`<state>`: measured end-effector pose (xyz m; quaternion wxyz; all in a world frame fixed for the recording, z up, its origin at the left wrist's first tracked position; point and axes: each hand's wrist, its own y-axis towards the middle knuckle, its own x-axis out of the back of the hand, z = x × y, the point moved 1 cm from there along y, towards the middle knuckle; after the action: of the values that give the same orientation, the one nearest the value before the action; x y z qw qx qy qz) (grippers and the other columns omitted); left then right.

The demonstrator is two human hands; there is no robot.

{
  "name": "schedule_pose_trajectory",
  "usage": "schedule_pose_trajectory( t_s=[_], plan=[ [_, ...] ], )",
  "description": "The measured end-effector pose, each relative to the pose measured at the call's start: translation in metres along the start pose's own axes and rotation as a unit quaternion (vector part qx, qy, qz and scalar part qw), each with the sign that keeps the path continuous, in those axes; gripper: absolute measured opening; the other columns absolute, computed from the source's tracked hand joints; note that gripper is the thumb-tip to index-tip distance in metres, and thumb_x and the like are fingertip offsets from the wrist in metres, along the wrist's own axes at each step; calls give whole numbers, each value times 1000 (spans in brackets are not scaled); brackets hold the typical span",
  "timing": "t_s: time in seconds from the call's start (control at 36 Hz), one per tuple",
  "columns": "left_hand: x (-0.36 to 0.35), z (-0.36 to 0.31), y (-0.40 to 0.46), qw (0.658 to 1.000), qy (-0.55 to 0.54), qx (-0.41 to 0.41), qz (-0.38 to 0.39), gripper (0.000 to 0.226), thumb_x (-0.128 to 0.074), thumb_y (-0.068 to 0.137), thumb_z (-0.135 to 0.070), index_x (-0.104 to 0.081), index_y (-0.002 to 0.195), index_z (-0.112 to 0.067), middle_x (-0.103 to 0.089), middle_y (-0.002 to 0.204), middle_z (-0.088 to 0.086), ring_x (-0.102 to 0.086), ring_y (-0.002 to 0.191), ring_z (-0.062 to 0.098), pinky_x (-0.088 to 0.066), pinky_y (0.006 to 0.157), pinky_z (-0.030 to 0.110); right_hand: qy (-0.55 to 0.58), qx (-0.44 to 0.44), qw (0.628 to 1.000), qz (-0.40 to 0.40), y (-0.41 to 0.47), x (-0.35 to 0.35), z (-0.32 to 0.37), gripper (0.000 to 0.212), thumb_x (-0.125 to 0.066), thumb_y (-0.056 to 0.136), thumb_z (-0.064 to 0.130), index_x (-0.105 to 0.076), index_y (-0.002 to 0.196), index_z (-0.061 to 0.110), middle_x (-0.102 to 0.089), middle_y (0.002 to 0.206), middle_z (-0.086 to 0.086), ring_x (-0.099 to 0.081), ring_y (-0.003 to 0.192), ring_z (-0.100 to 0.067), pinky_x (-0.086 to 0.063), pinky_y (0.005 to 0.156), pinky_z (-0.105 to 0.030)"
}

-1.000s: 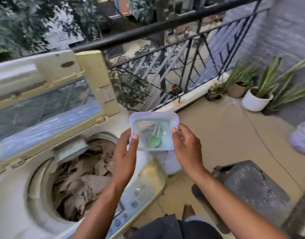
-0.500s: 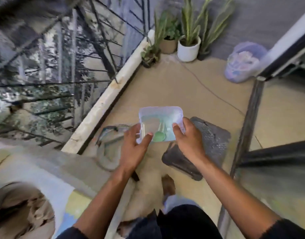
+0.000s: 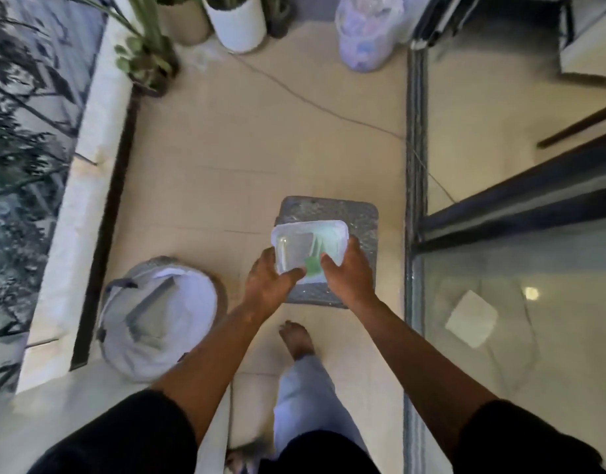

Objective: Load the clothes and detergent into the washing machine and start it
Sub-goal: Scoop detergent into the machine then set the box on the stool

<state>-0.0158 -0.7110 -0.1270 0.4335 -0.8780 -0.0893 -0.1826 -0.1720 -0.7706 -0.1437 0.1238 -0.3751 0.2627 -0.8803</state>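
Head view: left hand [image 3: 268, 281], right hand [image 3: 346, 276] grip translucent rectangular tub [image 3: 309, 245] (green scoop [image 3: 312, 265] inside, seemingly).

The person turns away from the washing machine, which drops out of the head view, and now faces down at the balcony floor [image 3: 294, 138]. The clear detergent container [image 3: 310, 246], a second ago raised over the machine's corner, now sits lower, over the grey stone block [image 3: 359, 213]. The left hand [image 3: 271, 285] and right hand [image 3: 347, 277] travel with it. A white laundry basket [image 3: 161, 319] and a bare foot [image 3: 296, 338] come into sight.
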Motion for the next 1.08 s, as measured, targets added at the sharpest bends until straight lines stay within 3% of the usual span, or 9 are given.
schedule_pose_trajectory(
  t_s=[0.08, 0.19, 0.28, 0.33, 0.47, 0.58, 0.72, 0.83, 1.08],
  plan=[
    [-32, 23, 48, 999, 5, 35, 20, 99, -72, 51, -69, -58, 138, -22, -62, 131, 7, -63, 119, 31, -53, 104, 49, 41, -52, 998, 15, 18, -5, -22, 65, -64, 99, 31, -34, 154, 14, -57, 145, -11, -56, 131, -33, -44, 101, -35],
    [-61, 45, 85, 994, -52, 75, 58, 81, -73, 41, -65, -69, 110, -23, -72, 114, 13, -70, 105, 35, -58, 79, 41, 46, -93, 994, 27, 37, -12, -48, 63, -67, 98, 32, -39, 151, 13, -57, 146, -11, -56, 132, -30, -44, 104, -34],
    [-66, 36, 83, 989, -85, 91, 80, 84, -74, 42, -60, -70, 117, -24, -74, 112, 11, -71, 104, 36, -60, 87, 50, 53, -110, 992, 31, 47, -14, -60, 62, -69, 97, 34, -42, 149, 13, -58, 144, -9, -57, 131, -28, -43, 101, -30],
    [-65, 22, 75, 983, -114, 108, 92, 80, -80, 46, -50, -70, 119, -20, -73, 116, 14, -70, 102, 35, -60, 90, 49, 59, -111, 992, 32, 52, -14, -65, 63, -70, 96, 34, -44, 149, 13, -58, 145, -9, -57, 132, -27, -43, 103, -31],
    [-64, 6, 68, 972, -168, 131, 98, 29, -72, 94, -23, -59, 120, -24, -63, 129, 10, -59, 121, 31, -54, 100, 49, 70, -125, 989, 37, 61, -6, -68, 58, -70, 94, 33, -47, 144, 17, -62, 129, -4, -61, 122, -27, -50, 100, -39],
    [-55, 6, 58, 968, -185, 136, 99, 30, -70, 97, -22, -55, 123, -27, -58, 130, 6, -54, 123, 27, -53, 104, 49, 72, -109, 991, 33, 60, -1, -63, 55, -69, 94, 32, -49, 143, 20, -61, 129, 0, -60, 109, -19, -52, 91, -33],
    [-36, -1, 39, 972, -191, 121, 66, 46, -74, 95, -25, -57, 138, -22, -57, 134, 6, -55, 122, 27, -57, 96, 45, 68, -126, 989, 26, 47, 12, -55, 55, -67, 91, 32, -49, 143, 23, -64, 133, -4, -66, 110, -27, -58, 96, -46],
    [-13, 1, 25, 985, -154, 81, 19, 35, -72, 96, -23, -66, 131, -21, -67, 132, 6, -63, 109, 23, -61, 90, 45, 50, -137, 989, 9, 33, 24, -40, 51, -64, 90, 27, -49, 138, 19, -65, 129, -6, -65, 110, -29, -51, 88, -35],
    [62, 31, -63, 988, -138, -15, -65, 25, -67, 101, -22, -67, 126, -24, -70, 117, 1, -64, 103, 16, -55, 100, 43, -24, 5, 999, 46, -15, 12, 27, 47, -60, 96, 22, -54, 143, 16, -62, 135, -13, -64, 117, -33, -43, 86, -32]
  ],
)
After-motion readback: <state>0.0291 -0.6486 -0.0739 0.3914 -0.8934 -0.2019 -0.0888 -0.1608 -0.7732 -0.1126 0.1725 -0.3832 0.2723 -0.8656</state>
